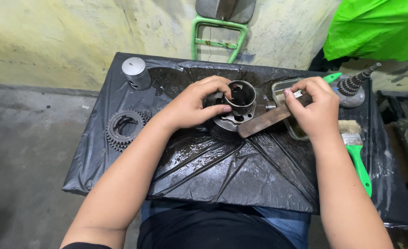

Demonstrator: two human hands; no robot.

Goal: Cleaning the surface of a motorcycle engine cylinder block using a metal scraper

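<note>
- A black plastic sheet (240,175), wet and creased, covers the table; nearest the person it lies bare.
- At the sheet's middle stands a dark metal engine cylinder (234,117), finned at the base, its round bore facing up.
- The left hand (194,107) grips the cylinder from its left side, fingers curled over the rim with one fingertip inside the bore and the thumb pressed on the outer wall.
- The right hand (315,108), just right of the cylinder, is closed around a flat metal file (268,121), whose lower end rests against the cylinder's top face.
- Right of the cylinder, past the right hand, lies a green-handled brush (357,152).
- Left of the cylinder, well apart, a toothed gear (123,129) lies flat.
- Behind the right hand, a small clear container (282,90).
- Far left of the cylinder stands a silver piston (136,72); far right, a gear shaft (353,87).
</note>
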